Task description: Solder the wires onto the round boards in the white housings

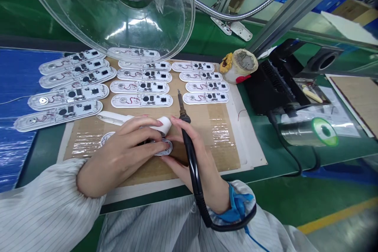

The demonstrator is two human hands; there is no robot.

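Note:
My left hand [126, 149] is closed over an elongated white plastic casing [165, 148], covering most of it. A second white casing part [113, 118] runs above it under my fingers, its rounded end beside my right fingertips. My right hand [203, 161] is closed around a soldering iron [190, 147] that crosses the palm with its tip pointing away from me. The fingers and thumb of that hand also touch the right end of the casings. Whether wires join the two parts is hidden by my fingers.
Rows of white casings with circuit boards [141, 100] lie on the cardboard mat [218, 138]. Overhead, a clear fume hood [118, 27] hangs at left. To the right are a tip-cleaning pot [242, 67], a black soldering-iron stand [268, 82] and a solder spool [307, 132].

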